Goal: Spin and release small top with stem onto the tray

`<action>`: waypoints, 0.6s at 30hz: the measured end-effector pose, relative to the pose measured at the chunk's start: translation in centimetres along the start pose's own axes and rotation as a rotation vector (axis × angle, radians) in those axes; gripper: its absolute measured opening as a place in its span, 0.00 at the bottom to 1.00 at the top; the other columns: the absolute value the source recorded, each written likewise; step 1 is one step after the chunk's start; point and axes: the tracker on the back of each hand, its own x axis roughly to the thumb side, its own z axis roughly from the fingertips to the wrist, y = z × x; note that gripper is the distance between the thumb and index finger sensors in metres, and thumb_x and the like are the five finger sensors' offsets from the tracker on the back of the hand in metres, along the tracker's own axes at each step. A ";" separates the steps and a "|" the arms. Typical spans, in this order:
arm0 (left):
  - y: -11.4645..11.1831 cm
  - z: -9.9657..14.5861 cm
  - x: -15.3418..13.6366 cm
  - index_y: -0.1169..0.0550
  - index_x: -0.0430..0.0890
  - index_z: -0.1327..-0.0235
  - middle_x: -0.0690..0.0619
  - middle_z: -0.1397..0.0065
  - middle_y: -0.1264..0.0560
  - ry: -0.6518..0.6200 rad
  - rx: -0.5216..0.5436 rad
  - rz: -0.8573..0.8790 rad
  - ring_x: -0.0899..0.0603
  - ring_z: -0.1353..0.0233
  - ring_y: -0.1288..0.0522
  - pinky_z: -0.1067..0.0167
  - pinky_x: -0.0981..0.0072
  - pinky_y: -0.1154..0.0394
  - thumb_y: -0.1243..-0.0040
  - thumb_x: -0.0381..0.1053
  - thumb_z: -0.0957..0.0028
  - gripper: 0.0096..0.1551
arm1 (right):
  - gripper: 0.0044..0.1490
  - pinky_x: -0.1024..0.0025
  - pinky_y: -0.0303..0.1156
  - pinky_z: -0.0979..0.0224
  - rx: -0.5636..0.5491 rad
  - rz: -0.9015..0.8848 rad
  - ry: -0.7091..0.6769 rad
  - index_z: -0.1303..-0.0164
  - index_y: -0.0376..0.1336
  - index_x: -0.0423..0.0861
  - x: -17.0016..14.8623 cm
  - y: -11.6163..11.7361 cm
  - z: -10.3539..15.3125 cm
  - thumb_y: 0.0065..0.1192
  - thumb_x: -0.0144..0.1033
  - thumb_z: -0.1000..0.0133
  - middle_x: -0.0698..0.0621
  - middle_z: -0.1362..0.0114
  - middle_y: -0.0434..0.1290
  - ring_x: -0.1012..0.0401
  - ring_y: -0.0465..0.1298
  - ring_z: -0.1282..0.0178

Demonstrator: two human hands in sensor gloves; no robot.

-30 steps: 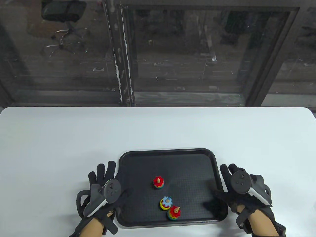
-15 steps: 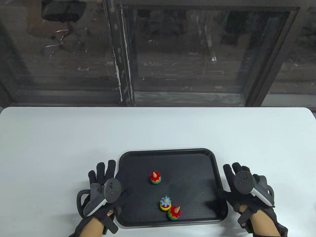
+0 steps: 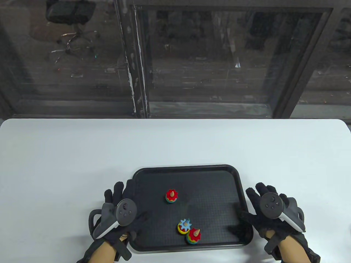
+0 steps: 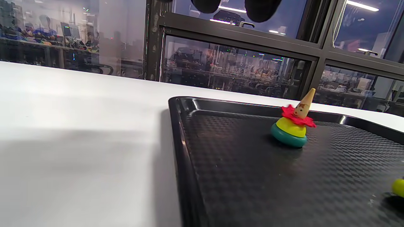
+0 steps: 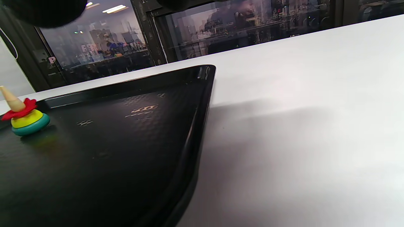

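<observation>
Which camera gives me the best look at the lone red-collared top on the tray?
The left wrist view: the top shows whole, close, side-on, stem tilted. The right wrist view catches it small at the left edge. The table view shows it from above only, apart from both hands.

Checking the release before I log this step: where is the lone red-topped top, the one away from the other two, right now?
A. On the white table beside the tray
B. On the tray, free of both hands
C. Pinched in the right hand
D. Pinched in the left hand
B: the lone top stands tilted on the black tray, while the left hand and right hand flank the tray, touching no top.
</observation>
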 end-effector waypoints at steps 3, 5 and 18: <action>0.0 0.0 0.0 0.45 0.71 0.19 0.57 0.06 0.56 0.002 0.005 -0.004 0.35 0.09 0.59 0.20 0.30 0.59 0.61 0.83 0.64 0.53 | 0.56 0.31 0.37 0.22 0.000 -0.006 -0.009 0.19 0.38 0.63 0.2 0.0 0.1 0.46 0.75 0.55 0.49 0.12 0.34 0.40 0.37 0.12; 0.1 0.0 -0.1 0.45 0.71 0.19 0.57 0.06 0.56 0.001 0.011 -0.004 0.34 0.09 0.60 0.20 0.30 0.59 0.61 0.83 0.64 0.52 | 0.56 0.31 0.37 0.22 0.000 -0.011 -0.012 0.19 0.37 0.63 0.2 0.0 0.0 0.46 0.75 0.55 0.49 0.12 0.33 0.40 0.37 0.12; 0.4 0.2 -0.4 0.47 0.72 0.19 0.57 0.06 0.60 0.039 0.029 0.010 0.35 0.10 0.64 0.20 0.31 0.62 0.60 0.82 0.64 0.52 | 0.57 0.31 0.37 0.23 -0.014 -0.036 -0.013 0.18 0.36 0.63 -0.3 -0.2 0.4 0.46 0.75 0.55 0.48 0.13 0.33 0.39 0.37 0.13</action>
